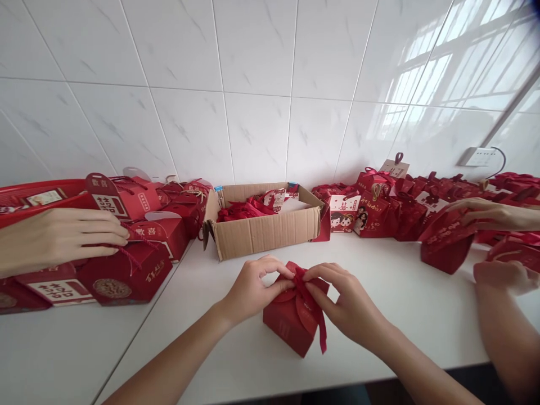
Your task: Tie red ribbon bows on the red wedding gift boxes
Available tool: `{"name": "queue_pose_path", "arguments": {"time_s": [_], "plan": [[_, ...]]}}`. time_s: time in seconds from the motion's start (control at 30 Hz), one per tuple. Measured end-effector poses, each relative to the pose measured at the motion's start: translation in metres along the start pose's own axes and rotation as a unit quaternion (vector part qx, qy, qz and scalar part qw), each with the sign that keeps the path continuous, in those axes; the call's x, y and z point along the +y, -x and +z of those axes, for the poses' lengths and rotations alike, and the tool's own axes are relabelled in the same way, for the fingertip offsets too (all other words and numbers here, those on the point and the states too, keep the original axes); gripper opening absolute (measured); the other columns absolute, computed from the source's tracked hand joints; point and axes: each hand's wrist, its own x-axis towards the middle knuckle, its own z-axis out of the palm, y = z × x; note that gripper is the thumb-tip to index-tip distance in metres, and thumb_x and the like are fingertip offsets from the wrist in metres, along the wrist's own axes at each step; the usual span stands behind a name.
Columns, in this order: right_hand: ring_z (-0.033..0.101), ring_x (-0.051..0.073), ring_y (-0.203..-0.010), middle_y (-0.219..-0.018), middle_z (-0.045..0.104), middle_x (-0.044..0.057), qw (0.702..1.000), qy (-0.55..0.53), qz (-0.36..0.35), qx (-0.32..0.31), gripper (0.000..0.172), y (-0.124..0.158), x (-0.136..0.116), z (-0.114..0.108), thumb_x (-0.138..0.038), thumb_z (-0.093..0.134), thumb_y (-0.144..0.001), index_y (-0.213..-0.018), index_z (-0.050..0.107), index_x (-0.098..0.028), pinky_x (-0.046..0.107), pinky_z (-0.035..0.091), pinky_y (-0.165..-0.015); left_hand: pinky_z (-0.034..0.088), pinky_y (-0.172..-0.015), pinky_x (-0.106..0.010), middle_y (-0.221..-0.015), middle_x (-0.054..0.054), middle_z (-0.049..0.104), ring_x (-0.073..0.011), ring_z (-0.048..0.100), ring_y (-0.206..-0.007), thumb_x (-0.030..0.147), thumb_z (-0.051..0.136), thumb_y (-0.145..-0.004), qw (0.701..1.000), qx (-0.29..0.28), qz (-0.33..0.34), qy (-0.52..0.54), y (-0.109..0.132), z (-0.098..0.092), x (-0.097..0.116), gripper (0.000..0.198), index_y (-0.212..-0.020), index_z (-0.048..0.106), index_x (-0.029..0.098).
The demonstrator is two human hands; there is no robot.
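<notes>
A small red gift box [287,326] stands on the white table in front of me, turned with one corner toward me. Across its top runs a red ribbon [306,298], gathered near the middle, with one tail hanging down the right side. My left hand [253,284] pinches the ribbon at the top from the left, thumb and forefinger together. From the right, my right hand [343,295] pinches the ribbon close by, its fingertips almost meeting the left ones. The knot itself is partly covered by my fingers.
Behind the box sits an open cardboard carton [265,233] holding red ribbons and cards. Red boxes [126,275] crowd the left, where another person's hand [63,239] touches a cord handle. More decorated boxes [375,208] line the right, beside another person's hands [502,216].
</notes>
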Motion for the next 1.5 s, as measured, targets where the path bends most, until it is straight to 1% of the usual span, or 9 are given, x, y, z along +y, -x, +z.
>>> {"name": "queue_pose_path", "arguments": {"time_s": [0.2, 0.37, 0.53, 0.67, 0.8, 0.93, 1.13, 1.37, 1.5], "plan": [[0.054, 0.017, -0.069, -0.072, 0.063, 0.001, 0.984, 0.147, -0.101, 0.02, 0.008, 0.001, -0.004, -0.017, -0.02, 0.051, -0.089, -0.082, 0.055, -0.02, 0.039, 0.039, -0.079, 0.052, -0.075, -0.03, -0.085, -0.004, 0.069, -0.0165, 0.064, -0.081, 0.024, 0.062, -0.082, 1.0, -0.013, 0.002, -0.013, 0.0, -0.002, 0.004, 0.008, -0.082, 0.069, 0.021], [0.056, 0.014, -0.062, -0.071, 0.063, 0.001, 0.999, 0.038, -0.003, -0.039, 0.02, -0.006, -0.018, -0.035, -0.039, 0.05, -0.089, -0.085, 0.058, -0.021, 0.027, 0.043, -0.057, 0.051, -0.074, -0.029, -0.085, -0.004, 0.068, -0.0162, 0.063, -0.081, 0.023, 0.061, -0.083, 0.999, -0.021, 0.02, -0.027, -0.002, -0.002, 0.008, 0.009, -0.085, 0.069, 0.02], [0.058, 0.012, -0.061, -0.076, 0.067, 0.001, 0.991, -0.104, 0.04, -0.081, 0.011, -0.025, -0.007, -0.026, -0.027, 0.054, -0.086, -0.093, 0.057, -0.019, 0.024, 0.045, -0.055, 0.05, -0.073, -0.028, -0.083, -0.003, 0.068, -0.0154, 0.061, -0.08, 0.017, 0.061, -0.081, 0.997, -0.023, 0.048, -0.06, -0.004, -0.001, 0.011, 0.008, -0.083, 0.068, 0.02], [0.058, 0.013, -0.069, -0.079, 0.065, 0.002, 0.992, -0.092, -0.047, -0.078, 0.01, -0.027, 0.003, -0.026, -0.017, 0.051, -0.086, -0.089, 0.06, -0.019, 0.025, 0.046, -0.061, 0.05, -0.073, -0.029, -0.082, -0.003, 0.069, -0.0159, 0.061, -0.08, 0.02, 0.061, -0.082, 0.993, -0.033, 0.056, -0.094, -0.004, -0.004, 0.016, 0.008, -0.084, 0.069, 0.021], [0.054, 0.016, -0.078, -0.085, 0.059, 0.006, 0.978, 0.036, -0.188, -0.084, 0.034, -0.021, 0.015, -0.032, -0.008, 0.041, -0.089, -0.104, 0.068, -0.023, 0.029, 0.047, -0.066, 0.048, -0.074, -0.03, -0.082, -0.002, 0.069, -0.0169, 0.06, -0.081, 0.02, 0.059, -0.084, 0.985, -0.058, 0.047, -0.155, -0.003, -0.014, 0.019, 0.01, -0.082, 0.068, 0.023], [0.047, 0.018, -0.078, -0.087, 0.054, 0.008, 0.957, 0.106, -0.257, -0.088, 0.048, -0.015, 0.024, -0.032, -0.001, 0.039, -0.085, -0.114, 0.066, -0.027, 0.03, 0.046, -0.064, 0.046, -0.075, -0.03, -0.08, 0.001, 0.069, -0.0158, 0.06, -0.077, 0.019, 0.058, -0.083, 0.977, -0.08, 0.037, -0.194, -0.001, -0.021, 0.023, 0.01, -0.082, 0.067, 0.024], [0.046, 0.018, -0.082, -0.09, 0.051, 0.007, 0.946, 0.108, -0.297, -0.076, 0.045, -0.014, 0.027, -0.027, -0.004, 0.042, -0.088, -0.113, 0.067, -0.033, 0.031, 0.048, -0.069, 0.047, -0.073, -0.026, -0.082, 0.0, 0.064, -0.0146, 0.059, -0.078, 0.019, 0.054, -0.084, 0.981, -0.104, 0.026, -0.16, -0.004, -0.021, 0.031, 0.009, -0.08, 0.061, 0.022], [0.046, 0.018, -0.087, -0.092, 0.049, 0.007, 0.954, 0.048, -0.284, -0.087, 0.047, -0.015, 0.034, -0.023, -0.002, 0.041, -0.087, -0.112, 0.068, -0.033, 0.031, 0.05, -0.073, 0.047, -0.084, -0.032, -0.096, -0.003, 0.054, -0.0182, 0.051, -0.095, 0.028, 0.051, -0.088, 0.965, -0.19, -0.011, -0.181, -0.005, -0.027, 0.03, 0.007, -0.088, 0.058, 0.024], [0.046, 0.018, -0.087, -0.091, 0.048, 0.007, 0.958, 0.029, -0.27, -0.093, 0.046, -0.014, 0.034, -0.021, -0.004, 0.042, -0.088, -0.112, 0.068, -0.034, 0.031, 0.051, -0.072, 0.047, -0.084, -0.03, -0.095, -0.003, 0.053, -0.0171, 0.051, -0.096, 0.03, 0.043, -0.093, 0.975, -0.183, -0.011, -0.121, -0.006, -0.027, 0.028, 0.017, -0.085, 0.057, 0.023]]}}
